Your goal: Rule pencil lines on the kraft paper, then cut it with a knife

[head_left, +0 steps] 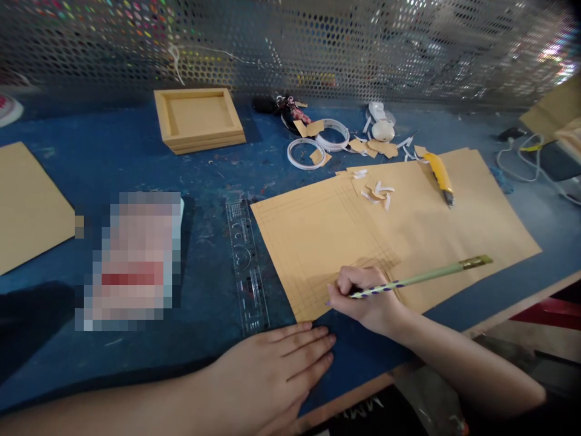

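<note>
A person seated at a blue work table (113, 151) marks a sheet of brown card (390, 224), already ruled with faint pencil lines near its left and lower edges. The right hand (367, 300) is curled around a green pencil (422, 278) with purple stripes at the grip, pinching it between thumb and fingers, the tip meeting the card near its lower left corner while the brass-coloured end points up and to the right. The left hand (272, 375) lies flat on the table, fingers spread slightly and pressed down, just below that same corner and beside a clear plastic ruler (247, 272), whose printed markings are too small to read. No brand or lettering can be made out anywhere. One yellow utility knife (440, 177) rests on the far part of the card, near a scatter of white paper scraps (376, 192). Two rolls of white tape (318, 145) sit beyond the sheet, and one shallow wooden tray (197, 118) stands toward the perforated metal back wall (318, 42). A second brown sheet (27, 206) lies at the far left.
</note>
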Available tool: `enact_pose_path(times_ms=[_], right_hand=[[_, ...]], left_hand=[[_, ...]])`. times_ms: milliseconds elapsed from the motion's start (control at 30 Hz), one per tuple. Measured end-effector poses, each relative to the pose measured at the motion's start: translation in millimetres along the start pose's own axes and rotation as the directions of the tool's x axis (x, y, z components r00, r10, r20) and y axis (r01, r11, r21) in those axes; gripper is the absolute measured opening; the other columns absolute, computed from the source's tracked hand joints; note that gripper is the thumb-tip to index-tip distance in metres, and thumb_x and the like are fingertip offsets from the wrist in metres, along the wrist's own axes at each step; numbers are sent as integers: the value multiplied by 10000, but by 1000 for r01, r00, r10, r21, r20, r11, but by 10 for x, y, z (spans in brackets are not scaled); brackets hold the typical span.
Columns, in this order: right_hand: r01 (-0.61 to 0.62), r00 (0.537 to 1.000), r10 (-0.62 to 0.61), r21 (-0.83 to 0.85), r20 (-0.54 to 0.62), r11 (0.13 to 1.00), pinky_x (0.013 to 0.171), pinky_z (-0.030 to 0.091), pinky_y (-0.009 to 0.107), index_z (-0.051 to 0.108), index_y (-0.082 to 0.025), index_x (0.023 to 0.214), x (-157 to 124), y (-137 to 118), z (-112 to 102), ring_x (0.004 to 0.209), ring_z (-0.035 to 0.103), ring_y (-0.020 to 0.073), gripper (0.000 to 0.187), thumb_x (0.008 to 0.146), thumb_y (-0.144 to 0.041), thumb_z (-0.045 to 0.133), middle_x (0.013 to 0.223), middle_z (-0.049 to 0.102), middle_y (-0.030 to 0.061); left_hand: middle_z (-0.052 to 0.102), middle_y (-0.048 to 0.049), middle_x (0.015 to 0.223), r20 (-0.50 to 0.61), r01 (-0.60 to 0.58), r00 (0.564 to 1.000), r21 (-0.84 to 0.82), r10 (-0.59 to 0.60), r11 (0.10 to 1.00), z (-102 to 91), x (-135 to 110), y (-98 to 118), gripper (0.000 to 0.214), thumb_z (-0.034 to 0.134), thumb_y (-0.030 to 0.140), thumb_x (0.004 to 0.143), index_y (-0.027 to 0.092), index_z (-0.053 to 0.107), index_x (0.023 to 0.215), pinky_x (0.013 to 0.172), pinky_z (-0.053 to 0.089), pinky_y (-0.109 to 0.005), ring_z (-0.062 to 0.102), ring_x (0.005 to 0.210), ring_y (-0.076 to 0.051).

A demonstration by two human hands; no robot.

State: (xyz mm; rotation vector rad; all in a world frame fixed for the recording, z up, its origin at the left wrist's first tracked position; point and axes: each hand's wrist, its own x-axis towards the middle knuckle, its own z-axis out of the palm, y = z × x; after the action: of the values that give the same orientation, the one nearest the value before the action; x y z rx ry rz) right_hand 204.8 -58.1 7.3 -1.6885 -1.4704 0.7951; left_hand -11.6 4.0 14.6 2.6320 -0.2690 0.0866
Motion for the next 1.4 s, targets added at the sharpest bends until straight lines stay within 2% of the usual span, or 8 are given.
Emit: enact_pose_path(times_ms=[533, 733, 867, 1033, 1100, 1200, 1300, 1400], right_hand=[[-18, 1000, 18, 15, -5, 1000, 455, 307, 197, 379, -203, 582, 2, 7, -5, 465, 356, 66, 281, 767, -168, 587, 517, 407, -74], [-47, 998, 47, 11, 41, 999, 440, 302, 189, 356, -203, 564, 0, 22, 5, 463, 369, 66, 279, 705, -130, 586, 497, 410, -75], [-39, 999, 39, 4, 6, 999, 427, 294, 197, 352, -205, 545, -10, 50, 26, 445, 367, 67, 295, 699, -148, 598, 483, 408, -73], [-95, 992, 112, 216, -65, 972, 403, 321, 214, 371, -222, 589, 0, 21, -35, 396, 408, 79, 348, 796, -291, 642, 469, 442, -70], [-111, 993, 120, 246, -21, 963, 419, 345, 218, 408, -219, 626, 42, -29, -108, 412, 440, 86, 328, 813, -319, 658, 482, 472, -65], [-101, 986, 77, 162, 151, 982, 437, 350, 199, 483, -202, 683, 168, -123, -216, 474, 472, 84, 252, 785, -282, 699, 551, 523, -55], [9, 943, -36, 84, 330, 996, 452, 334, 177, 487, -193, 676, 339, -185, -239, 510, 455, 68, 202, 729, -161, 680, 596, 528, -60], [154, 899, -186, 113, 396, 982, 444, 285, 178, 410, -190, 589, 484, -164, -149, 483, 370, 55, 243, 717, -125, 606, 540, 436, -78]], left_hand=[[466, -104, 1443, 8, 2, 1000, 2, -2, 1000, -6, 12, 10, 417, 391, 292, 1012, 76, 498, 1352, 1139, 316, -321, 447, 1330, -211], [474, -115, 1434, -18, 2, 1000, -29, -3, 1000, -21, 6, 11, 400, 426, 249, 998, 75, 501, 1351, 1132, 333, -324, 450, 1329, -204], [472, -115, 1439, -14, 5, 1000, -47, -5, 999, -18, 1, 14, 396, 426, 224, 991, 75, 500, 1351, 1129, 342, -334, 442, 1335, -210], [455, -115, 1449, -11, 13, 1000, -43, -13, 999, -4, -7, 16, 406, 424, 226, 988, 78, 499, 1359, 1132, 341, -344, 424, 1347, -219], [448, -119, 1453, -8, 10, 1000, -42, -10, 999, -9, -8, 15, 413, 429, 227, 986, 77, 493, 1365, 1134, 339, -348, 417, 1351, -222], [431, -119, 1464, 4, 2, 1000, -30, -2, 1000, -21, -9, 14, 422, 427, 226, 987, 75, 480, 1377, 1136, 332, -347, 399, 1361, -225], [425, -122, 1466, 15, 3, 1000, -26, -3, 1000, -30, -9, 16, 425, 421, 227, 988, 72, 476, 1380, 1139, 325, -347, 395, 1363, -224], [431, -115, 1466, 9, 12, 1000, -39, -11, 999, -35, -6, 16, 425, 431, 227, 983, 77, 477, 1378, 1139, 324, -340, 398, 1362, -218]])
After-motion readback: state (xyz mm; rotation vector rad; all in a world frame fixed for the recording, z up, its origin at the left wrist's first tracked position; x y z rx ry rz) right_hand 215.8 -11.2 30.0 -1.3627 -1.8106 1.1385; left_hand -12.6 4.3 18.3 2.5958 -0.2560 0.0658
